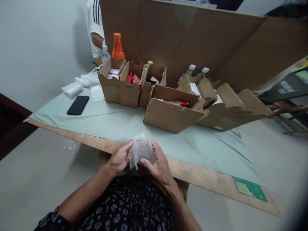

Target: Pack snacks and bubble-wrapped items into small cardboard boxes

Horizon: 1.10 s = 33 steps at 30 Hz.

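Note:
Between both hands, at the table's front edge, is a translucent bubble-wrap bag (143,148). My left hand (121,155) grips its left side, fingers and thumb closed on the plastic. From the right, my right hand (160,162) holds it with the thumb across the front and the fingers behind. Whether anything lies inside the bag cannot be made out. More bubble-wrap bags (72,88) lie at the table's left side, near a black phone (78,105).
Cardboard bins (172,115) with red packets and white boxes line the table (115,123). Behind them rises a tall cardboard panel (183,41). An orange bottle (117,48) and several clear bottles stand among the bins. Another person's sleeve (95,19) shows at the back left.

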### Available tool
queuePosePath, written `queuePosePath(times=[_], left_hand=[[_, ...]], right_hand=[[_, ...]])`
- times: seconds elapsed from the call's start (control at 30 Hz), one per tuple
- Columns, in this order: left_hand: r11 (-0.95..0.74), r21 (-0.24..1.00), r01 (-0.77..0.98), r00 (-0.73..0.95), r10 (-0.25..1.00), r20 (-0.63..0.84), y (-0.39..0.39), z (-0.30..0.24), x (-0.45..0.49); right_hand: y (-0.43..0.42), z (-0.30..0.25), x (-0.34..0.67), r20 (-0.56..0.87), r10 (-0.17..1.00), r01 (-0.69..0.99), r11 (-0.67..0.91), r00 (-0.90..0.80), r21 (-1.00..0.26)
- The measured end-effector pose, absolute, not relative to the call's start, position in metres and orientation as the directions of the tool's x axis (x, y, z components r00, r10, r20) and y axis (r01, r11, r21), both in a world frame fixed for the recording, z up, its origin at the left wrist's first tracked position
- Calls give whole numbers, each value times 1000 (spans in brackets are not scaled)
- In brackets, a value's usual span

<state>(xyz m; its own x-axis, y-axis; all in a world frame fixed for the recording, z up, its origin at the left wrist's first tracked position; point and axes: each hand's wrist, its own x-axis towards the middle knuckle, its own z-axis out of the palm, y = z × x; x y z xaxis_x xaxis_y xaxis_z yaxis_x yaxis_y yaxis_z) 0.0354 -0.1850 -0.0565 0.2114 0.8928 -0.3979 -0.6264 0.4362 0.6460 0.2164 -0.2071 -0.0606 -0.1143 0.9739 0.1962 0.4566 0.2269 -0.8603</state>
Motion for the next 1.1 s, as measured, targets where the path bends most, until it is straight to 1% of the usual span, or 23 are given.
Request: queuePosePath(times=[0.03, 0.07, 0.1, 0.13, 0.2, 0.23, 0.3, 0.37, 0.43, 0.53, 0.6, 0.67, 0.77, 0.83, 0.93, 1.0, 1.1], left_hand=[[478, 595, -647, 262, 871, -416, -188, -57, 33], [515, 544, -662, 305, 848, -433, -191, -58, 30], [544, 503, -672, 335, 829, -448, -194, -59, 26], [560, 480, -676, 351, 817, -458, -196, -62, 23], [572, 459, -680, 369, 808, -460, -199, -66, 18], [575, 453, -681, 377, 806, -456, -201, -68, 16], [584, 438, -683, 396, 801, -450, -205, -71, 13], [592, 423, -686, 424, 797, -429, -212, -72, 11], [593, 400, -699, 463, 801, -379, -220, -72, 8], [579, 380, -722, 497, 815, -298, -232, -72, 4], [557, 416, -719, 477, 831, -287, -239, -72, 2], [521, 493, -697, 426, 854, -300, -245, -72, 2], [477, 595, -647, 339, 879, -336, -253, -70, 1], [472, 620, -627, 298, 880, -369, -257, -69, -1], [475, 645, -598, 226, 873, -433, -261, -70, -7], [468, 667, -580, 174, 871, -460, -262, -72, -9], [453, 694, -560, 152, 879, -451, -265, -74, -8]], right_hand=[[-209, -60, 217, 124, 991, 374, 136, -55, -917], [-212, -60, 218, 50, 999, 256, 46, 7, -966], [-214, -59, 219, -27, 998, 109, -34, 63, -993], [-217, -59, 221, -105, 989, -48, -100, 104, -994], [-222, -58, 225, -242, 960, -311, -188, 143, -932], [-224, -58, 228, -291, 945, -394, -213, 148, -894], [-230, -60, 233, -349, 924, -469, -241, 156, -849], [-237, -62, 236, -366, 912, -481, -241, 184, -843], [-245, -65, 239, -362, 914, -486, -235, 185, -842], [-256, -65, 241, -339, 934, -497, -243, 112, -833], [-260, -65, 241, -322, 945, -450, -261, 62, -854], [-261, -66, 239, -300, 952, -346, -263, 56, -901], [-260, -71, 234, -252, 957, -233, -215, 144, -949], [-259, -75, 233, -228, 949, -224, -178, 219, -958], [-259, -79, 238, -233, 937, -233, -173, 261, -957], [-262, -81, 242, -260, 939, -266, -197, 226, -944], [-267, -82, 246, -312, 946, -313, -271, 89, -910]])
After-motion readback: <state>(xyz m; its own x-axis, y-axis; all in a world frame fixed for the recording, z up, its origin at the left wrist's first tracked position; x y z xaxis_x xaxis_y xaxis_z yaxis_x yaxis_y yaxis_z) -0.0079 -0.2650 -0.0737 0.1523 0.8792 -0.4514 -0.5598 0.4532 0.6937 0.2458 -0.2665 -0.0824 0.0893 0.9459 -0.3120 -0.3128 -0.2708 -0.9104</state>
